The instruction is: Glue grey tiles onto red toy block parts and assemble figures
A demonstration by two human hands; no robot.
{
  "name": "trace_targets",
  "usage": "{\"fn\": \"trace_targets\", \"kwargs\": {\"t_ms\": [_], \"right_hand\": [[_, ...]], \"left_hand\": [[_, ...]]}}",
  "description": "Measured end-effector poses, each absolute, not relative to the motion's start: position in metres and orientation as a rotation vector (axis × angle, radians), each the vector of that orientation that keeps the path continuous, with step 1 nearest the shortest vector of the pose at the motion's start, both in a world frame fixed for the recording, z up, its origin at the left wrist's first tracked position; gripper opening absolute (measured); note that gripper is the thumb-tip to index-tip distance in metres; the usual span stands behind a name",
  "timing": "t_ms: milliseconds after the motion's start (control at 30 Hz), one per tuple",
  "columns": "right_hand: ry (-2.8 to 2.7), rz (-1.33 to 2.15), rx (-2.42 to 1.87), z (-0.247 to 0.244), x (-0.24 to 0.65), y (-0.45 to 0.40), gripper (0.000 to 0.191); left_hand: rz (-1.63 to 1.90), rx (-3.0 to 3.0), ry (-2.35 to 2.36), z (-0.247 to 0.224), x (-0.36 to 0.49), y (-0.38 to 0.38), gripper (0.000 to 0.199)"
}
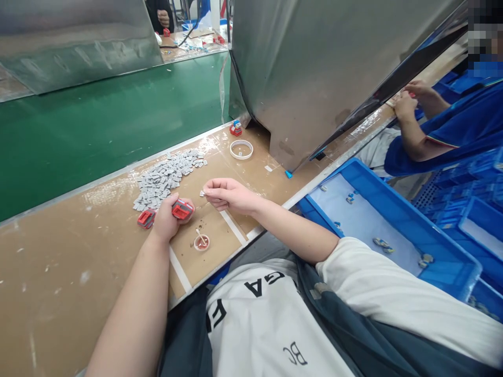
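Note:
My left hand (pixel 167 220) is closed around a red and grey plastic toy part (pixel 182 209), its red recessed side facing up. Beside that hand, a similar red part (pixel 146 219) lies on the bench. My right hand (pixel 225 193) pinches a small grey piece (pixel 202 193) between thumb and fingertips, a short way right of the left hand. Behind the left hand spreads a heap of small flat grey pieces (pixel 161 180). Nearer to me stands a small cup (pixel 201 242) of reddish liquid with a thin white stick in it.
A white ring (pixel 241 150) and a red and blue toy piece (pixel 236 128) sit towards the back. A large metal panel (pixel 314 68) rises beyond them. At my right is a blue bin (pixel 393 220) with small parts; past it a co-worker's hands (pixel 406 102) work. A green belt (pixel 98 120) runs behind.

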State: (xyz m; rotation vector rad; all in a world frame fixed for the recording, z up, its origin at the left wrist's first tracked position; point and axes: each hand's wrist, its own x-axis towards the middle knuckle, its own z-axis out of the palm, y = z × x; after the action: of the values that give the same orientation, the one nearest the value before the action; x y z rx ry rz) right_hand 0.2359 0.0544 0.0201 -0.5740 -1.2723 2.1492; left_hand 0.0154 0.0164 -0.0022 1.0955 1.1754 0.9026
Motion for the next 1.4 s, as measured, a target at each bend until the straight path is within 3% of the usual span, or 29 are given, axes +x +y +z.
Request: {"fn": "trace_targets", "kwargs": {"t_ms": [167,367,600,800,967,1100,1267,1400], "right_hand": [[-1.454,1.922,-0.681,0.007,0.237,0.054,0.046],[-2.087,0.906,-1.055,-0.015,0.275,0.078,0.020],[-2.302,0.249,-1.419,-0.012,0.317,0.102,0.031],[-2.475,0.556,-1.164,0.007,0.263,0.094,0.023],[-2.664,0.666,-1.301,0.017,0.211,0.095,0.026],[-2.761,0.662,-1.286,0.018,0.193,0.103,0.009],[-2.350,0.945,-1.012,0.000,0.180,0.110,0.004],[-1.923,1.255,-0.711,-0.018,0.178,0.111,0.016]], "left_hand": [[0.923,1.078,1.129,0.001,0.015,0.016,0.063],[1.005,1.050,1.019,0.002,0.014,0.013,0.060],[1.110,1.030,0.962,0.002,0.012,0.014,0.053],[1.239,0.981,0.998,0.003,0.012,0.014,0.044],[1.302,0.983,0.996,0.005,0.012,0.012,0.044],[1.331,1.004,0.985,0.008,0.015,0.009,0.046],[1.356,0.984,0.968,0.010,0.016,0.008,0.046],[1.379,1.003,1.025,0.008,0.016,0.008,0.045]]}}
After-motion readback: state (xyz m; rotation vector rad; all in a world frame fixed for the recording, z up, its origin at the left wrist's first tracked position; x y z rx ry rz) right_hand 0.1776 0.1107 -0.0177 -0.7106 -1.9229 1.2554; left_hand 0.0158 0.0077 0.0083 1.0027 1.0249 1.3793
